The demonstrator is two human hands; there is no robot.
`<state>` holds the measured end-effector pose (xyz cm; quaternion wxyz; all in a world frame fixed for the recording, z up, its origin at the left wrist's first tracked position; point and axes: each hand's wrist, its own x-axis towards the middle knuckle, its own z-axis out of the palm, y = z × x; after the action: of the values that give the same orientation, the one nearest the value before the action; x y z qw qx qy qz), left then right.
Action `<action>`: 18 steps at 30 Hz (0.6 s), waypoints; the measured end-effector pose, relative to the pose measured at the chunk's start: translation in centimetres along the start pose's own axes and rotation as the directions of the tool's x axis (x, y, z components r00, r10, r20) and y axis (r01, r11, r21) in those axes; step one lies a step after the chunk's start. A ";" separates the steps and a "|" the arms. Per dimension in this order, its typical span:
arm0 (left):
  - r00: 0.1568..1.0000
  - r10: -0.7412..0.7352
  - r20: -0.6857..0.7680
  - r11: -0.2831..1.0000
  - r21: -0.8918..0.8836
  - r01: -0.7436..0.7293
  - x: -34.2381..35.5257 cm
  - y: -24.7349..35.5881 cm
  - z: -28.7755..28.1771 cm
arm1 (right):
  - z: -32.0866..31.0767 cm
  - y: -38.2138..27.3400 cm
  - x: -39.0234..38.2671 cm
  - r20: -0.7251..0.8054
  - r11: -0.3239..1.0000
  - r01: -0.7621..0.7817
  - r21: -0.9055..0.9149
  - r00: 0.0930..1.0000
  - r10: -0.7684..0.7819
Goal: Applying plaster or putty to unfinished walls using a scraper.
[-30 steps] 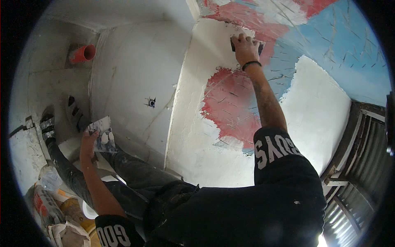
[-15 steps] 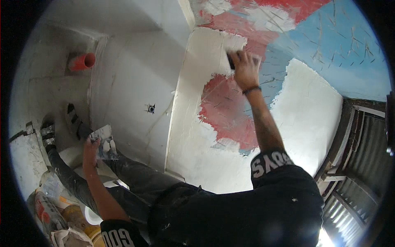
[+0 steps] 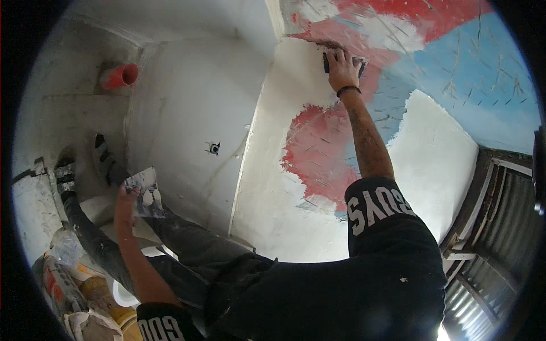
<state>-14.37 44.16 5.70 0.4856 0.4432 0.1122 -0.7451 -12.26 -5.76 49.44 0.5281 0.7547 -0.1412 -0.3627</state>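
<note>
With my right hand (image 3: 344, 73) I grip a dark-edged, flat scraper (image 3: 362, 63), pressed to the wall near the upper end of a fresh white plaster band (image 3: 304, 62). My fingers cover most of that tool. Below it, a scratched red patch (image 3: 318, 148) is bordered by white plaster, with scored blue paint (image 3: 392, 99) to its right. Low at the left, my left hand (image 3: 128, 198) is closed on a flat metal plate (image 3: 149, 184) that carries dabs of white putty (image 3: 151, 197).
A red pipe end (image 3: 128, 74) sticks out at the upper left. An opening with a small box (image 3: 214, 148) sits in the grey wall. Buckets (image 3: 122, 295), bags (image 3: 94, 327) and a clear plastic bottle (image 3: 68, 250) crowd the lower left. A wooden frame (image 3: 483, 187) and corrugated sheets (image 3: 512, 227) stand at right.
My right hand has moved up the wall with the scraper, onto the top of the white band. My left hand still holds the plate low at the left. The view has shifted slightly.
</note>
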 end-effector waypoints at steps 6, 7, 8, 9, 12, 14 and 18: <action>0.992 0.062 0.114 0.986 -0.159 -0.043 1.6 -1.2 -0.8 | -0.2 -0.4 -2.5 0.029 1.000 0.003 -0.028 1.000 -0.002; 0.991 0.063 0.120 0.986 -0.159 -0.043 1.6 -0.8 -0.5 | -0.4 -0.7 -3.9 0.026 1.000 0.005 0.008 1.000 -0.006; 0.985 0.063 0.160 0.989 -0.139 -0.041 1.1 0.1 -0.4 | -0.7 -1.1 -5.3 0.021 0.999 0.007 0.049 1.000 -0.008; 0.978 0.063 0.200 0.992 -0.119 -0.039 0.9 0.7 -0.3 | -1.1 -1.6 -6.9 0.003 0.999 0.015 0.046 1.000 -0.015; 0.993 -0.106 0.055 0.994 0.002 0.106 0.8 0.7 0.0 | -2.7 -3.2 -11.4 0.033 0.996 0.019 0.085 0.999 -0.022; 0.996 -0.081 0.044 0.996 -0.022 0.082 -0.5 2.1 0.8 | -4.2 -3.6 -13.6 0.095 0.993 0.013 0.120 0.995 -0.025; 0.996 0.086 0.038 0.986 -0.149 -0.080 -0.1 -1.0 -1.3 | -7.3 -4.5 -10.4 0.009 0.991 -0.012 0.135 1.000 0.011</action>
<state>-14.48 45.53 4.69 0.5498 0.3938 0.1373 -0.7237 -15.17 7.28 50.83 0.4772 0.7865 -0.1718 -0.3525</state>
